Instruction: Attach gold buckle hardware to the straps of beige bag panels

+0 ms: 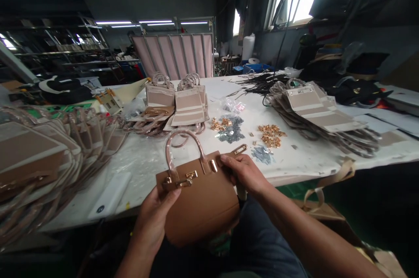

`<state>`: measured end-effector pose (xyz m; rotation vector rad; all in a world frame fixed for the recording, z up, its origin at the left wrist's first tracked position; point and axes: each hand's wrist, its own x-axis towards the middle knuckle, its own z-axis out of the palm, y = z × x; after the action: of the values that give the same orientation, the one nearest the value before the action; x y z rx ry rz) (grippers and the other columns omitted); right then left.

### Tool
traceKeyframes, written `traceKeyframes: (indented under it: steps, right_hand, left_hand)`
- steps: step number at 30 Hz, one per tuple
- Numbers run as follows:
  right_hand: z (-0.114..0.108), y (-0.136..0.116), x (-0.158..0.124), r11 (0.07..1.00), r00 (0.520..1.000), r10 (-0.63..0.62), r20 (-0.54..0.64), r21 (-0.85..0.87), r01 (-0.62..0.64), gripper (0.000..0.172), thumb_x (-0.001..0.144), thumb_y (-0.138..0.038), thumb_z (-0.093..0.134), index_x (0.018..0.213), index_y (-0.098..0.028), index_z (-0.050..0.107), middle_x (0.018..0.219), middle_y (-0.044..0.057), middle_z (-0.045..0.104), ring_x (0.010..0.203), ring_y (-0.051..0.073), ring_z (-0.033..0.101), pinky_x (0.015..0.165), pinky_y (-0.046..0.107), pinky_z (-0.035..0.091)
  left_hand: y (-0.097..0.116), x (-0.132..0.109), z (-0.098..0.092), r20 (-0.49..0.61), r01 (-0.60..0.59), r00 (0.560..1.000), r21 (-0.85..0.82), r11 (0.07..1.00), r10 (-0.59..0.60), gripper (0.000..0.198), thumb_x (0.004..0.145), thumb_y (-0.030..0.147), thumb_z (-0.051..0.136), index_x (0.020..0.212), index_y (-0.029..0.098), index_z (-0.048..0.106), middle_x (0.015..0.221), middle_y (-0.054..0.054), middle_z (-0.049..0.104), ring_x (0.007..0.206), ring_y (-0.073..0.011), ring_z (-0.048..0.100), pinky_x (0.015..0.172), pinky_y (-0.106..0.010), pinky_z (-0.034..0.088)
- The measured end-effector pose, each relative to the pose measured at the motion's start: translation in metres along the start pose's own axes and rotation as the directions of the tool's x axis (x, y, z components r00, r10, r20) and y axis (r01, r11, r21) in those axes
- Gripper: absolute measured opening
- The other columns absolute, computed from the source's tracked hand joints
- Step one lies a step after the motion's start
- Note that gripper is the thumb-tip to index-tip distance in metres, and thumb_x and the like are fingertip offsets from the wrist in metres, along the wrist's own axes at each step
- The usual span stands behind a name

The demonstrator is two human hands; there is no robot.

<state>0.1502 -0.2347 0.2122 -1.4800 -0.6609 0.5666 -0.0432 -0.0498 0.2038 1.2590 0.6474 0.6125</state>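
Note:
A brown handbag (203,201) is held up between my hands at the table's front edge, its wrapped handle (186,134) standing upright. My left hand (157,212) grips its left side, the thumb pressing on the strap with gold hardware (183,183). At the top right corner, my right hand (244,171) pinches the bag, and a strap with a gold plate (240,149) sticks out beyond the fingers. Gold clasp parts (213,166) sit on the front below the handle. The fingers behind the bag are hidden.
Piles of gold fittings (271,135) and grey metal plates (231,129) lie on the white table (294,164). Stacked bag panels stand left (29,147), mid-back (190,105) and right (307,99). A white device (111,195) lies near the front edge. Black straps (255,81) spread farther back.

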Motion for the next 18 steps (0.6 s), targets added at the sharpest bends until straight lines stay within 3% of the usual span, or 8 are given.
traceKeyframes:
  steps: [3, 8, 18]
  right_hand:
    - [-0.004, 0.008, 0.000, 1.000, 1.000, 0.002, 0.005, -0.011, -0.002, 0.069, 0.098, -0.068, 0.065, 0.050, -0.018, 0.060, 0.044, 0.002, 0.053, 0.045, 0.011, 0.044, 0.052, 0.028, 0.029]
    - [-0.010, 0.024, 0.002, 0.999, 1.000, 0.031, 0.001, 0.029, -0.031, 0.068, 0.097, -0.068, 0.067, 0.051, -0.018, 0.061, 0.044, 0.001, 0.053, 0.044, 0.012, 0.044, 0.051, 0.029, 0.028]
    - [-0.009, 0.042, 0.012, 0.998, 0.998, 0.069, -0.006, -0.001, -0.069, 0.071, 0.097, -0.071, 0.067, 0.050, -0.018, 0.061, 0.043, 0.002, 0.053, 0.044, 0.012, 0.044, 0.051, 0.030, 0.028]
  left_hand:
    - [-0.013, 0.004, 0.002, 0.007, -0.068, 0.998, -0.021, 0.997, 0.068, 0.063, 0.073, 0.055, 0.094, 0.121, 0.019, 0.074, 0.128, -0.008, 0.077, 0.141, -0.0320, 0.059, 0.127, -0.041, 0.040]
    - [-0.029, 0.002, 0.002, -0.030, -0.057, 0.998, -0.117, 0.991, 0.054, 0.054, 0.081, 0.063, 0.084, 0.111, 0.020, 0.072, 0.122, -0.008, 0.078, 0.139, -0.0347, 0.060, 0.119, -0.046, 0.050]
    - [-0.030, 0.002, 0.011, -0.069, 0.137, 0.983, -0.353, 0.926, -0.172, 0.071, 0.083, 0.063, 0.081, 0.142, 0.024, 0.068, 0.143, -0.007, 0.072, 0.145, -0.0360, 0.057, 0.125, -0.052, 0.046]
